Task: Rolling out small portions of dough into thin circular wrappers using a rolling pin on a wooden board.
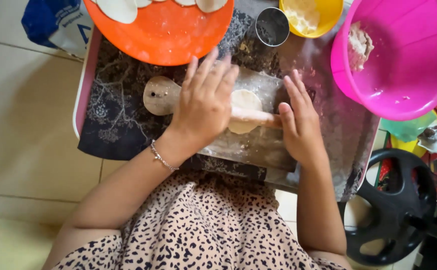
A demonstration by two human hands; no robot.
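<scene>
Both hands flat, fingers spread: left hand [203,107] and right hand [301,125] press rolling pin [251,116] over half-flattened dough disc [245,102]; finished discs on orange plate [163,37] at 11 o'clock; more dough in pink bowl [408,75] at 2.

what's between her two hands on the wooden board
In the head view, between the left hand and right hand lie a flat round dough disc and the rolling pin across it, on the wooden board.

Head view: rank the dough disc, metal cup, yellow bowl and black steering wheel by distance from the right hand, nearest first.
1. Dough disc: on the board just left of the right hand, under the rolling pin.
2. Metal cup: above, slightly left.
3. Yellow bowl: top edge, beyond the cup.
4. Black steering wheel: lower right, roughly as far as the bowl; too close to call.
</scene>
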